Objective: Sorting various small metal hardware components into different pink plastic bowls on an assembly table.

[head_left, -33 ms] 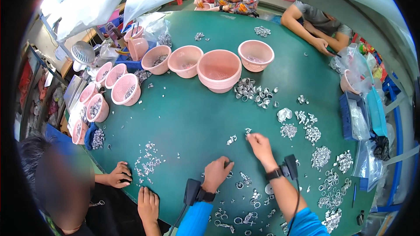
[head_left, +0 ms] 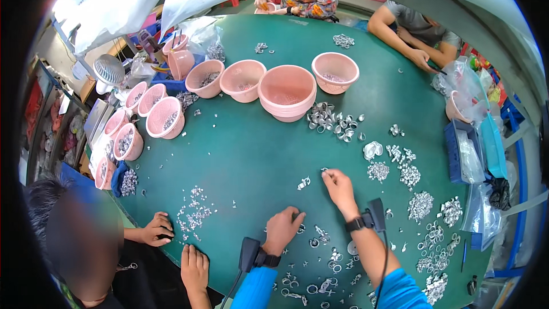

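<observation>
My right hand point(head_left: 339, 187) reaches over the green table, its thumb and fingers closed at a small silver metal piece point(head_left: 324, 169) that they partly cover. A little to the left of those fingertips lies another small silver cluster point(head_left: 303, 183). My left hand point(head_left: 282, 230) rests on the table with curled fingers; whatever it holds, if anything, is hidden. Loose silver rings and small metal fittings point(head_left: 318, 236) lie between and below my hands. Each wrist wears a dark band with a black device and cable.
Pink baskets point(head_left: 286, 94), several holding metal parts, line the far and left sides. Sorted silver heaps point(head_left: 420, 206) cover the right. A person's hands point(head_left: 157, 229) rest beside scattered bits point(head_left: 193, 212). Two other people sit at the far edge. A blue bin point(head_left: 462, 151) stands right.
My right hand has shifted slightly forward, and its fingertips now cover most of the small silver piece that showed beyond them. My left hand stays in place.
</observation>
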{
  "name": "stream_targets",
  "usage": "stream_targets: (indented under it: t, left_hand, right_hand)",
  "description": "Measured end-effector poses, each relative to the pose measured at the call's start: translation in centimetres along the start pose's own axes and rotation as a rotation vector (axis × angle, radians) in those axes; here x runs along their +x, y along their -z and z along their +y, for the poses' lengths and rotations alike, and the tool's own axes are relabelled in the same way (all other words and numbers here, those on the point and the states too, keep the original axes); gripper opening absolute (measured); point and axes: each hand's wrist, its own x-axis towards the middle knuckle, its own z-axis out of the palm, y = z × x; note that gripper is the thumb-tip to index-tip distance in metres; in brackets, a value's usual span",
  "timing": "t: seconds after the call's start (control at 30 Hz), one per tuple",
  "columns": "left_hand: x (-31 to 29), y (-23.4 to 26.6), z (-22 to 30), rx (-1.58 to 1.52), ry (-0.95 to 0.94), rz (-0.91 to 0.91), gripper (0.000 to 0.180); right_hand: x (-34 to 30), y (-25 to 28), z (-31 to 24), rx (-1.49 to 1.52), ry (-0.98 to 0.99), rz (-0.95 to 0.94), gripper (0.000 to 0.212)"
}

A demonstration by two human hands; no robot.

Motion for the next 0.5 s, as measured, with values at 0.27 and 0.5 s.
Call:
stream_targets:
  t: [0.27,0.5]
  left_hand:
    - [-3.6,0.1,-0.8,-0.579,0.240,0.120,0.022]
    - [-7.7,-1.2,4.3,-1.601,0.628,-0.095,0.028]
  right_hand:
    - [-2.4,1.0,1.6,-0.218,0.139,0.017,0.020]
    - [-15.4,4.8,1.7,1.069,-0.816,-0.086,0.025]
